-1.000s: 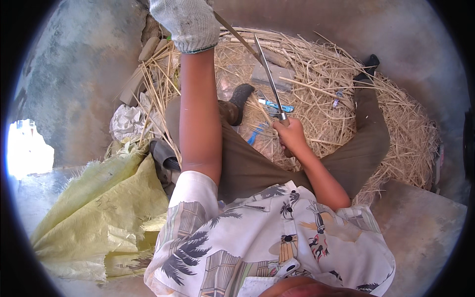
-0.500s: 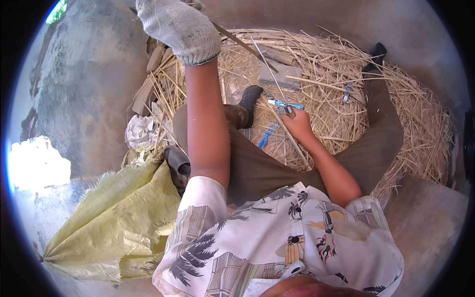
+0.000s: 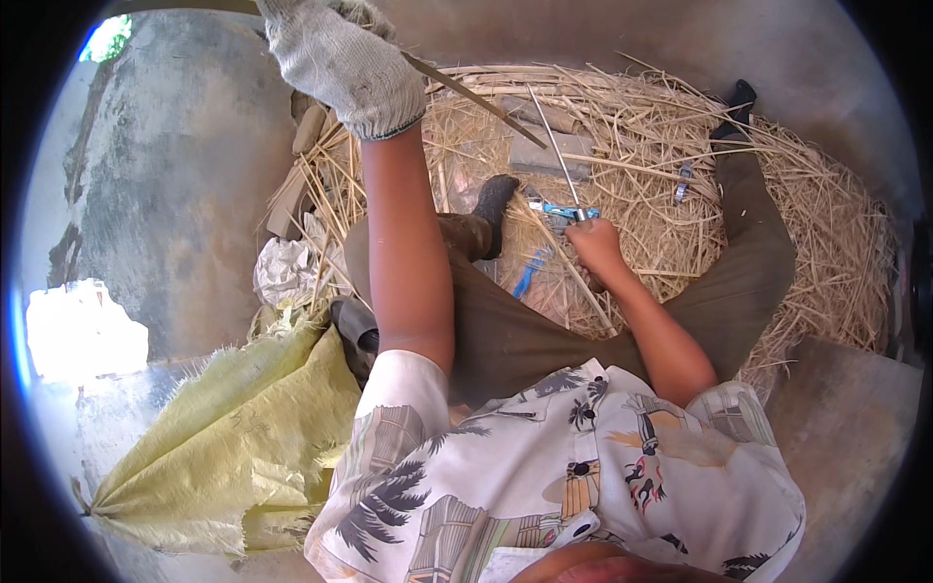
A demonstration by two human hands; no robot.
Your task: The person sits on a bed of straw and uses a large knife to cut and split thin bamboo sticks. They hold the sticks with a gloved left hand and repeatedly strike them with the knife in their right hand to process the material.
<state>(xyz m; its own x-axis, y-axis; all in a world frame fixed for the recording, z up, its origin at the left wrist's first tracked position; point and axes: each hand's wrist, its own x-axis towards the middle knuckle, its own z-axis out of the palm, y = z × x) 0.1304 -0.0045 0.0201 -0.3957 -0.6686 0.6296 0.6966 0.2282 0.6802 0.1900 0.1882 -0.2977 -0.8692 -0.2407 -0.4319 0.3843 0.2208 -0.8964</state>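
stained grey wall (image 3: 185, 146) stood on your left, brownish wall (image 3: 622, 34) rose ahead, white glare (image 3: 86, 330) shone far left, grey-brown floor (image 3: 846, 428) lay rightward

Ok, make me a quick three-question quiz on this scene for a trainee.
1. Which hand wears the pale knitted glove?
2. True or false: the yellow woven sheet lies in the picture's left half.
3. The right hand holds:
a) a cup
b) a thin-bladed tool
c) a stone

Key:
1. Left hand
2. True
3. b
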